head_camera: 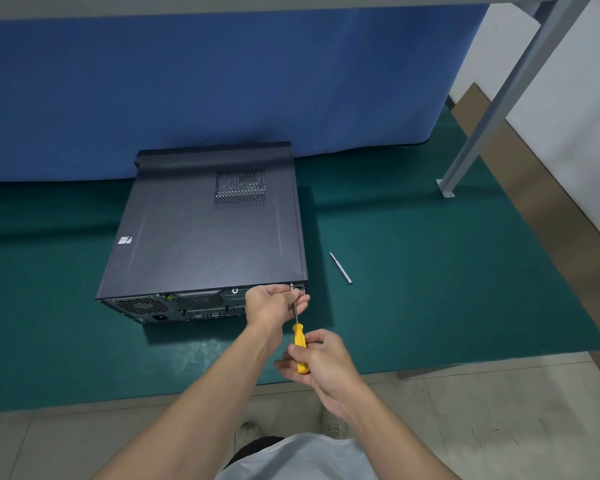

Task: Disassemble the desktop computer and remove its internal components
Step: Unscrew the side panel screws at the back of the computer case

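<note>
A black desktop computer case (pixel 205 230) lies flat on the green mat, its rear panel with ports and fan grilles facing me. My right hand (pixel 321 362) grips the yellow handle of a screwdriver (pixel 300 348). The metal shaft runs up to a screw (pixel 291 285) at the upper right corner of the rear panel. My left hand (pixel 274 304) pinches the shaft near its tip, beside that screw. The case's side cover is closed, so the inside is hidden.
A small silver screwdriver (pixel 341 268) lies on the green mat (pixel 430 289) right of the case. A blue cloth (pixel 187 91) hangs behind the case. A grey metal post (pixel 492 109) stands at the right. The mat's front edge ends above the tiled floor (pixel 84 441).
</note>
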A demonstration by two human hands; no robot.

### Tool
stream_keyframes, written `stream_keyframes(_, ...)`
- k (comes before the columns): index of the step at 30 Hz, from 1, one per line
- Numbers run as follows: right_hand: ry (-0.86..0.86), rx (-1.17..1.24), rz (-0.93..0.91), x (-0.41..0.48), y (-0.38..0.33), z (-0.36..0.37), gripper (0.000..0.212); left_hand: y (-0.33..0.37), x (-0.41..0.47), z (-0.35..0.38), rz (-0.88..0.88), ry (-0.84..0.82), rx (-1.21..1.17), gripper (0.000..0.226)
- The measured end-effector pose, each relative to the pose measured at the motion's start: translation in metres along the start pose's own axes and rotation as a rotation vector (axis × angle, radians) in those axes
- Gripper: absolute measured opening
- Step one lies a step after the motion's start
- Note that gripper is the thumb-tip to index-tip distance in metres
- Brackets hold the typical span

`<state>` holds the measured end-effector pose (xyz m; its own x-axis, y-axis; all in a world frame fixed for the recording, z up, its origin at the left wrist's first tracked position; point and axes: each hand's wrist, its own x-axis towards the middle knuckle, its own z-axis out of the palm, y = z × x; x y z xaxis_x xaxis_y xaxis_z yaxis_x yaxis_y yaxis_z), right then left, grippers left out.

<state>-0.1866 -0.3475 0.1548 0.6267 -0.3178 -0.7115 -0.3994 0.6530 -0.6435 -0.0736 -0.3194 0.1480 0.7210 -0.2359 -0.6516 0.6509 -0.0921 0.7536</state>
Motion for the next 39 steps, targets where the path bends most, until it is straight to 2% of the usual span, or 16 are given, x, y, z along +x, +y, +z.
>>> stream_keyframes(5,-0.180,0.205,0.123,-0.003,-0.003,-0.007,0.016,-0.001,0.000,-0.002,-0.025,-0.074,-0.077,0.012)
stream_keyframes(10,-0.012,-0.017,0.035,0.000,-0.001,-0.002,0.015,-0.004,0.002,-0.003,-0.026,-0.046,-0.081,0.008)
stream_keyframes(16,0.061,-0.091,-0.010,0.001,0.002,0.000,0.026,-0.004,0.005,0.002,-0.041,0.019,-0.092,0.011)
stream_keyframes(21,0.122,-0.285,-0.076,0.005,0.006,-0.010,0.022,-0.004,0.007,0.000,-0.054,-0.006,-0.106,0.012)
stream_keyframes(23,0.145,-0.353,-0.072,0.007,0.008,-0.018,0.017,-0.006,0.007,0.000,-0.055,-0.030,-0.092,0.010)
stream_keyframes(26,0.164,-0.400,0.006,0.008,0.009,-0.034,0.019,-0.010,0.008,-0.001,-0.028,-0.050,-0.040,0.009)
stream_keyframes(28,0.204,-0.437,0.030,0.008,0.007,-0.045,0.017,-0.013,0.009,-0.002,0.046,-0.047,0.072,0.011)
stream_keyframes(30,0.291,-0.482,-0.035,0.007,-0.002,-0.053,0.011,-0.015,0.009,-0.002,0.176,-0.056,0.248,0.012)
stream_keyframes(34,0.421,-0.347,-0.261,0.012,-0.038,-0.054,0.039,-0.011,0.001,0.004,0.576,-0.166,0.731,0.013)
stream_keyframes(36,0.397,-0.361,-0.355,0.016,-0.058,-0.049,0.033,-0.007,-0.004,0.009,0.779,-0.220,0.965,0.015)
stream_keyframes(39,0.358,-0.457,-0.425,0.022,-0.076,-0.045,0.011,0.002,-0.006,0.018,0.921,-0.260,1.104,0.018)
